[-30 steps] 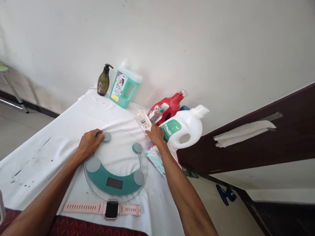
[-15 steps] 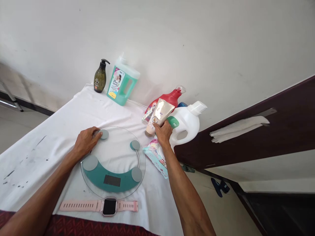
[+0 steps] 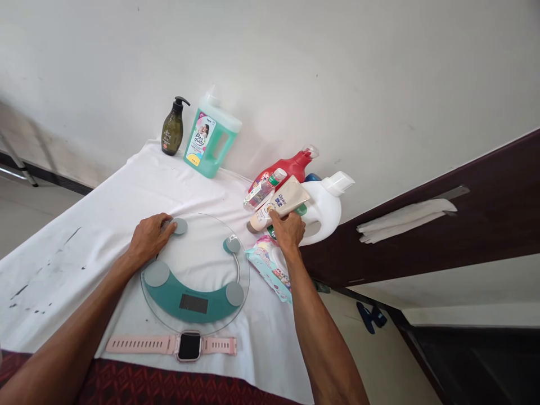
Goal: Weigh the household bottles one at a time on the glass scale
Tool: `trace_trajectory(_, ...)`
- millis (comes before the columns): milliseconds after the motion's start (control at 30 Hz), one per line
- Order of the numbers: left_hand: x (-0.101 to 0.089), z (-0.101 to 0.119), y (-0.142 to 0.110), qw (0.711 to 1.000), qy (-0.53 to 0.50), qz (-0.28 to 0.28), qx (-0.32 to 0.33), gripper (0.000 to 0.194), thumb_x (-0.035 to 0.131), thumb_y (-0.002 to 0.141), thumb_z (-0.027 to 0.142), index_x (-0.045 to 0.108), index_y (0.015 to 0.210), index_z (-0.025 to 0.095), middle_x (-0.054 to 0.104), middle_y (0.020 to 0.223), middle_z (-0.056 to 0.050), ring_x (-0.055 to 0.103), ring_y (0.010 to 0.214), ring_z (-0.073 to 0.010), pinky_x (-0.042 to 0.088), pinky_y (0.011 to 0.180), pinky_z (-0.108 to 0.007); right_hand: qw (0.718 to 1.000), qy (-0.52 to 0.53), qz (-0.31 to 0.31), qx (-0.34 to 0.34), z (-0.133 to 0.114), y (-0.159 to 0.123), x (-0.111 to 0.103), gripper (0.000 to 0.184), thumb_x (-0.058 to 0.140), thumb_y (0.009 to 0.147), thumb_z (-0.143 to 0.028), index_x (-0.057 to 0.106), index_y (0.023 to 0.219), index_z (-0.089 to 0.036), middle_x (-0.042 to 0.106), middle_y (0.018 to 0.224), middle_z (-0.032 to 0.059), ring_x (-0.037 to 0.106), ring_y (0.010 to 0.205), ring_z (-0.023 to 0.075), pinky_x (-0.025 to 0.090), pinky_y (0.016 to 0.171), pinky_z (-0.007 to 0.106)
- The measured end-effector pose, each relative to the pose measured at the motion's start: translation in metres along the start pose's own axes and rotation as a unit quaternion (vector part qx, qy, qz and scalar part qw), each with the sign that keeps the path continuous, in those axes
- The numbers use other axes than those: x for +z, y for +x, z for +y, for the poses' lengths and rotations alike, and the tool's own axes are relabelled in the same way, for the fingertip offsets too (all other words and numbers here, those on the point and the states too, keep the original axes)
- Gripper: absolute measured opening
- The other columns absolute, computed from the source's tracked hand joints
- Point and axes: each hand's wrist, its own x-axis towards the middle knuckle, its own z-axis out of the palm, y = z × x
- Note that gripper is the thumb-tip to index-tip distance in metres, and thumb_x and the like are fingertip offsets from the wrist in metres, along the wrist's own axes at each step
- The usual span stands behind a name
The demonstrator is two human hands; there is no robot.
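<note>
My right hand (image 3: 289,229) is closed on a beige squeeze tube (image 3: 282,201) with a brown cap, tilted over the group of bottles. Behind the tube are a small clear bottle (image 3: 260,192) with a white and green cap, a red bottle (image 3: 291,163) and a white jug (image 3: 329,209) with a handle. A pack of wipes (image 3: 268,269) lies below that hand, partly covered by the forearm. At the upper left rim of a round glass bathroom scale (image 3: 198,315), my left hand (image 3: 151,239) grips the edge, thumb by a grey pad.
A pink-strapped smartwatch (image 3: 189,346) lies in front of the scale on the white cloth (image 3: 126,202). By the wall stand a dark green pump bottle (image 3: 172,129) and a green detergent jug (image 3: 211,140). The table edge drops away at right, with slippers (image 3: 371,316) on the floor.
My right hand has moved slightly right with the tube, which now leans further right and uncovers more of the small clear bottle. My left hand stays at the scale's rim.
</note>
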Motion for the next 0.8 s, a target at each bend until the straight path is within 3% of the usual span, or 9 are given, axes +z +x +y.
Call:
trace_trajectory(300, 0.002, -0.003, 0.001, 1.000, 0.014, -0.001, 0.009, 0.047, 0.046, 0.095, 0.046, 0.073, 0.122, 0.017, 0.078, 0.107, -0.010, 0.071, 0.102, -0.0299, 0.051, 0.089, -0.038, 0.999, 0.002, -0.035, 0.002, -0.004, -0.007, -0.019, 0.027, 0.065, 0.085, -0.048, 0.070, 0.081, -0.022, 0.078, 0.091, 0.0112, 0.071, 0.095, 0.0318, 0.050, 0.092, 0.043)
trace_trajectory(400, 0.003, -0.005, 0.001, 1.000, 0.012, 0.005, 0.008, 0.045, 0.047, 0.096, 0.045, 0.072, 0.122, 0.017, 0.078, 0.109, -0.010, 0.071, 0.103, -0.0298, 0.051, 0.090, -0.038, 0.999, 0.001, -0.034, -0.003, -0.005, -0.014, -0.035, 0.031, 0.066, 0.084, -0.049, 0.070, 0.094, -0.020, 0.078, 0.105, 0.0138, 0.070, 0.102, 0.0338, 0.049, 0.093, 0.045)
trace_trajectory(533, 0.006, -0.005, 0.000, 1.000, -0.001, 0.005, 0.014, 0.041, 0.048, 0.098, 0.041, 0.071, 0.122, 0.017, 0.078, 0.115, -0.010, 0.071, 0.106, -0.0286, 0.051, 0.094, -0.038, 0.996, -0.056, -0.019, -0.069, 0.013, -0.050, -0.052, 0.057, 0.065, 0.084, -0.064, 0.065, 0.118, -0.019, 0.074, 0.119, 0.0169, 0.068, 0.108, 0.0369, 0.049, 0.089, 0.047)
trace_trajectory(633, 0.008, -0.003, -0.001, 1.000, -0.002, 0.006, 0.016, 0.037, 0.049, 0.100, 0.037, 0.070, 0.122, 0.017, 0.077, 0.120, -0.011, 0.070, 0.111, -0.0288, 0.050, 0.096, -0.038, 0.972, -0.149, 0.018, -0.182, 0.044, -0.084, -0.043, 0.075, 0.060, 0.085, -0.074, 0.059, 0.132, -0.015, 0.070, 0.125, 0.0210, 0.064, 0.114, 0.0409, 0.050, 0.083, 0.046)
trace_trajectory(800, 0.011, -0.002, -0.004, 1.000, -0.010, 0.003, 0.007, 0.034, 0.048, 0.102, 0.033, 0.068, 0.125, 0.016, 0.075, 0.122, -0.013, 0.069, 0.114, -0.0289, 0.050, 0.095, -0.037, 0.928, -0.224, 0.064, -0.291, 0.089, -0.099, -0.006, 0.074, 0.041, 0.099, -0.071, 0.055, 0.137, -0.009, 0.069, 0.124, 0.0250, 0.067, 0.108, 0.0381, 0.050, 0.080, 0.044)
